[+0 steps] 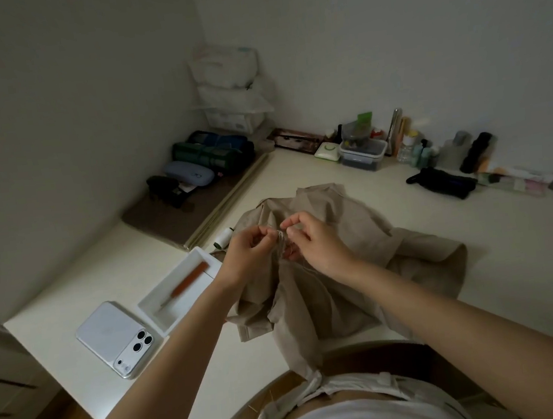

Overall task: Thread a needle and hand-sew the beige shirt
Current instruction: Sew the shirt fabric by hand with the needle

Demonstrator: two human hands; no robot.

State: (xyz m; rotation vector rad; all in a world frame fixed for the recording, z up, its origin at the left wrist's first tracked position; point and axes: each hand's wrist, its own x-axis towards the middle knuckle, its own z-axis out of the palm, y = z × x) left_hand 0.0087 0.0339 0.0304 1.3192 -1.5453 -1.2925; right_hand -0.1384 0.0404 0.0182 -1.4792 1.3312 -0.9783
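A white top (360, 416) fills the bottom edge of the frame, and two bare forearms reach up from it toward the middle. Between them a beige shirt (338, 281) lies crumpled across the middle of a cream table (514, 251), one end hanging over the near edge onto the lap. Above the shirt's centre the left hand (250, 248) has its fingers curled, thumb and forefinger pinched on a small pale glint that looks like the needle (280, 238), though it is too small to be sure. The right hand (311, 239) is just beside it, almost touching, thumb and forefinger nipped together on what seems a fine thread (306, 267) that trails down over the cloth. Left of the hands a white spool (222, 239) lies at the shirt's edge, next to a white tray (163, 320) that holds an orange-handled tool (187, 283). At lower left a white phone (110, 335) lies face down, three lenses showing. At upper left a light blue case (188, 177) rests on a brown mat (169, 221). A stack of white packets (229, 83) fills the corner at top centre; their print is too blurred to read. Bottles (415, 150) and a clear box (364, 156) line the wall at upper right, their labels unreadable.
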